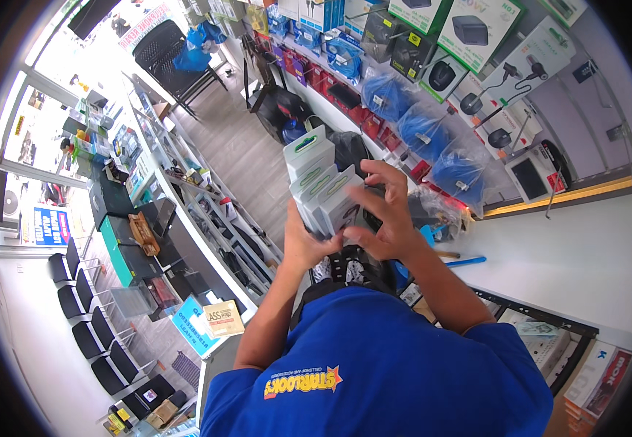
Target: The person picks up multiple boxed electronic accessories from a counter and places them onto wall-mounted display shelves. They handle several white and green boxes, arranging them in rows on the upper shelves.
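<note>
My left hand (303, 244) grips several slim white hang-tab boxes (319, 175) from below and the left side, holding them upright in front of my body. Green edging shows round their hanging slots, and the boxes fan out slightly toward the top. To the right of the stack, my right hand (389, 218) has its fingers spread. Its thumb and a forefinger are close to the front box, whose face is partly turned away; whether they press on it is hard to make out.
A wall display (403, 109) of hanging accessories runs along the right. Glass display shelves (185, 175) stand to the left, beyond them black chairs (101, 331). A black backpack (279, 109) and a black mesh chair (166, 54) are ahead. A dark metal rack (542, 309) is at lower right.
</note>
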Action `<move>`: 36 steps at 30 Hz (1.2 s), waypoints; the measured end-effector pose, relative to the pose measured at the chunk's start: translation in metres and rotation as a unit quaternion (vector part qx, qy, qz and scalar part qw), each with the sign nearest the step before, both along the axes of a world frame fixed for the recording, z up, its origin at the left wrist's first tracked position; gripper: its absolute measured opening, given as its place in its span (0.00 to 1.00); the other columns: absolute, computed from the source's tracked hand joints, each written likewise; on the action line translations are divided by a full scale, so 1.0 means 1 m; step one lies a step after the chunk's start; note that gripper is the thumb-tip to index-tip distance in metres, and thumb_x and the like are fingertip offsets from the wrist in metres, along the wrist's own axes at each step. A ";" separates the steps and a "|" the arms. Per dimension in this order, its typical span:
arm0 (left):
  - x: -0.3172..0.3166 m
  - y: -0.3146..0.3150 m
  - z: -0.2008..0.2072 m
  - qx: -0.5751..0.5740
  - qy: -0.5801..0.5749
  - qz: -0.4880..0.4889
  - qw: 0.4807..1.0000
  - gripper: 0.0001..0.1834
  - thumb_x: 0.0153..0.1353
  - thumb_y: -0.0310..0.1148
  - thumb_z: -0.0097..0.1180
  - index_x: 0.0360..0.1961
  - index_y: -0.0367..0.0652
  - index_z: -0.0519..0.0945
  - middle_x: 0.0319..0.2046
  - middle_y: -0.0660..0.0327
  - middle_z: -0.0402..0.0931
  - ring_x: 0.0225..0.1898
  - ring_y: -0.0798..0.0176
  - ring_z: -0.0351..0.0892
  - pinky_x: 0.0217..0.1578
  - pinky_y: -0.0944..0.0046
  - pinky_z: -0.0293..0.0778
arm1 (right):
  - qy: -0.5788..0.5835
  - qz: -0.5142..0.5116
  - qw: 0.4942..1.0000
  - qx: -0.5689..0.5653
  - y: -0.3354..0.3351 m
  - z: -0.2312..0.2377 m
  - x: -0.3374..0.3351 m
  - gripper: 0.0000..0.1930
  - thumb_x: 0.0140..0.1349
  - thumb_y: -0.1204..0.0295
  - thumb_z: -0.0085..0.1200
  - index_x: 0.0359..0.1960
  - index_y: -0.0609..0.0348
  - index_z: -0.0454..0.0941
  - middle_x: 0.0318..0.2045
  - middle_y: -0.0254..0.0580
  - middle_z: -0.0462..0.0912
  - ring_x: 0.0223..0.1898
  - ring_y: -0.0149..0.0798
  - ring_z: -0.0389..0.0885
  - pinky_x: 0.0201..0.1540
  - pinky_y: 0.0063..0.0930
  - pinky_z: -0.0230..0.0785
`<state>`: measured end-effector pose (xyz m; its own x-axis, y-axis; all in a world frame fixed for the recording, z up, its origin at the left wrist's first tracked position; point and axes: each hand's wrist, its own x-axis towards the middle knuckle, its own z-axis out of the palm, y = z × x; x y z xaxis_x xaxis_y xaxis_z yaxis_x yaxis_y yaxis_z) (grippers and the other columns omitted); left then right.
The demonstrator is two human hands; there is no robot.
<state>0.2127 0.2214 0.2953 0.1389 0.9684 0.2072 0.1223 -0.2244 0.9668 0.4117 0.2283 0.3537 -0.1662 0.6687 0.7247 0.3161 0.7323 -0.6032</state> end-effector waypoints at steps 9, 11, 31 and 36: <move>-0.015 -0.015 0.019 0.011 0.144 0.059 0.988 0.52 0.41 0.36 0.80 0.67 0.35 0.65 0.52 0.43 0.81 0.53 0.45 0.84 0.57 0.52 0.77 | -0.138 -0.015 0.990 -0.024 0.013 0.055 0.035 0.20 0.71 0.47 0.56 0.51 0.44 0.90 0.67 0.48 0.75 0.70 0.52 0.67 0.72 0.48 0.56; -0.015 -0.016 0.018 0.004 0.132 0.046 0.990 0.52 0.41 0.36 0.80 0.67 0.35 0.65 0.52 0.43 0.81 0.52 0.44 0.85 0.57 0.51 0.77 | -0.242 0.086 0.966 0.021 0.006 0.047 0.025 0.19 0.71 0.50 0.58 0.50 0.47 0.90 0.68 0.49 0.74 0.70 0.53 0.68 0.73 0.48 0.56; -0.017 -0.014 0.005 -0.156 -0.266 -0.012 0.951 0.44 0.57 0.26 0.74 0.71 0.40 0.62 0.62 0.55 0.75 0.62 0.59 0.77 0.63 0.55 0.73 | 0.357 0.073 0.785 -0.502 -0.021 -0.053 -0.003 0.21 0.68 0.65 0.68 0.59 0.61 0.80 0.50 0.37 0.86 0.50 0.29 0.82 0.57 0.30 0.74; -0.008 -0.019 0.003 -0.152 -0.207 -0.037 0.966 0.42 0.57 0.25 0.72 0.70 0.39 0.62 0.60 0.55 0.76 0.61 0.61 0.77 0.62 0.57 0.73 | 0.334 0.067 0.806 -0.484 -0.020 -0.048 -0.008 0.24 0.66 0.66 0.69 0.61 0.61 0.79 0.52 0.38 0.86 0.52 0.31 0.83 0.59 0.32 0.74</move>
<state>0.2047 0.2023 0.2981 0.1758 0.9839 -0.0324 -0.2938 0.0839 0.9522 0.4034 0.2081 0.3053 -0.0734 0.9832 -0.1674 -0.3581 -0.1827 -0.9156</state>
